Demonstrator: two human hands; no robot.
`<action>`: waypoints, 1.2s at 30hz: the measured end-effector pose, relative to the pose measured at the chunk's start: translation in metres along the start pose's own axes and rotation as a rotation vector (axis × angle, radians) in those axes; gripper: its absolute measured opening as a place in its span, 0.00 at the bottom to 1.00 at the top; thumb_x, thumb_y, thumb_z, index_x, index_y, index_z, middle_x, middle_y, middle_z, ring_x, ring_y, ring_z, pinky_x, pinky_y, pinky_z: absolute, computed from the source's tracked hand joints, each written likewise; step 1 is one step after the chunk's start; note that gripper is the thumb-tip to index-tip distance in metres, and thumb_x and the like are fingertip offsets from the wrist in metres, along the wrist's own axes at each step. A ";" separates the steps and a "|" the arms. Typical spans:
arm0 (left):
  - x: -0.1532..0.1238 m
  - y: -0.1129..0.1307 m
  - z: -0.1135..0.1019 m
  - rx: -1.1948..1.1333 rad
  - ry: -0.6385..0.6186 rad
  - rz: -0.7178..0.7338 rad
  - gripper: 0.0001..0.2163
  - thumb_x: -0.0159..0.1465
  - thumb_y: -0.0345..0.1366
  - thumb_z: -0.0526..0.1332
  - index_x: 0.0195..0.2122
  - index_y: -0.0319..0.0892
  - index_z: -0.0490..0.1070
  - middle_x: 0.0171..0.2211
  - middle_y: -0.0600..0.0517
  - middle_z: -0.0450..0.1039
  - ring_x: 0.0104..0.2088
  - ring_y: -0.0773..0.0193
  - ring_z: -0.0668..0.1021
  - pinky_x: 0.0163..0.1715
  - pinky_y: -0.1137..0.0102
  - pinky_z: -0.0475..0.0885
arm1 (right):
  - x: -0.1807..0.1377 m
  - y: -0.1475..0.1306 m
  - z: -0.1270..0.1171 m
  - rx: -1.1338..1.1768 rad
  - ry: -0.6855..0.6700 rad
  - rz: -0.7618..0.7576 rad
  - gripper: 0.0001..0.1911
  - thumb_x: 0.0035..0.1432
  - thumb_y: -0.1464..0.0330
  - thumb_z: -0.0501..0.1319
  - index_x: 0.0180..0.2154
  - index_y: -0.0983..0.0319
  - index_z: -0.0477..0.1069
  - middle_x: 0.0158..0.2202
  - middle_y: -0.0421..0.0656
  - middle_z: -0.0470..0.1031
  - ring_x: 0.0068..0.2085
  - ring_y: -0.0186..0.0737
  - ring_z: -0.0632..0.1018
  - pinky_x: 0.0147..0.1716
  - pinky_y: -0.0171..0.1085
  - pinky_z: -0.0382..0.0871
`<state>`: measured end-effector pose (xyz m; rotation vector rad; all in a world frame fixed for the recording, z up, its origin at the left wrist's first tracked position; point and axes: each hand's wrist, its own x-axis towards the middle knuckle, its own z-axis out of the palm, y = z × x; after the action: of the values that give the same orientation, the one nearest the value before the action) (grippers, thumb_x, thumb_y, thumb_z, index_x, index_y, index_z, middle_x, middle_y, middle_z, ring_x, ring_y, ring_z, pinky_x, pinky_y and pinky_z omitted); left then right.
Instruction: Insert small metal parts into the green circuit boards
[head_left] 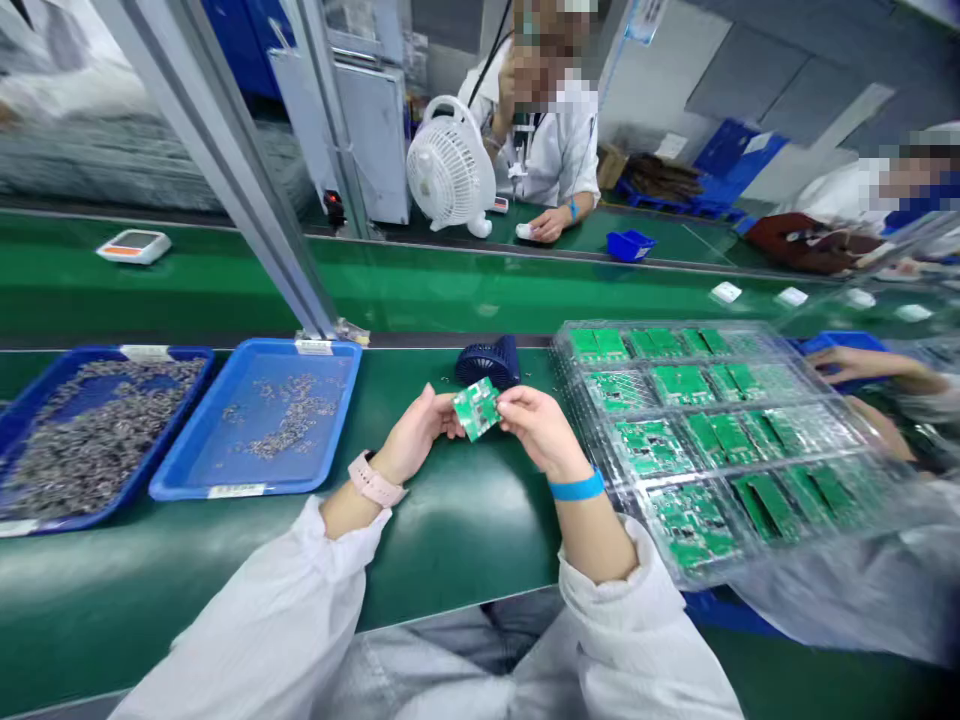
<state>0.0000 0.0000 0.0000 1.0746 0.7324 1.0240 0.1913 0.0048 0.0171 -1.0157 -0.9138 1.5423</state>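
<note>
A small green circuit board point(477, 408) is held over the green bench between both my hands. My left hand point(417, 436), with a pink watch strap at the wrist, pinches its left edge. My right hand point(538, 430), with a blue wristband, pinches its right edge. Just behind the board lies a small dark blue fan point(490, 361). To my right stands a clear plastic tray point(862, 470) stacked with several green circuit boards.
Two blue trays hold small metal parts: one at the far left point(45, 385), one nearer point(341, 420). A grey post point(225, 160) rises behind them. Across the conveyor a person sits by a white fan point(448, 165). Another person's hand point(855, 362) reaches in at right.
</note>
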 end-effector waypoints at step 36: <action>0.004 0.000 0.004 0.309 0.341 -0.108 0.16 0.57 0.47 0.59 0.21 0.40 0.70 0.19 0.53 0.72 0.23 0.63 0.74 0.28 0.69 0.69 | -0.006 0.012 0.009 -1.299 -0.212 -0.770 0.09 0.66 0.74 0.54 0.35 0.60 0.71 0.36 0.45 0.71 0.40 0.44 0.69 0.42 0.43 0.67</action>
<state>0.0048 0.0026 0.0009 1.1199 1.2441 1.0338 0.1800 -0.0042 0.0104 -1.0939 -2.2425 0.2673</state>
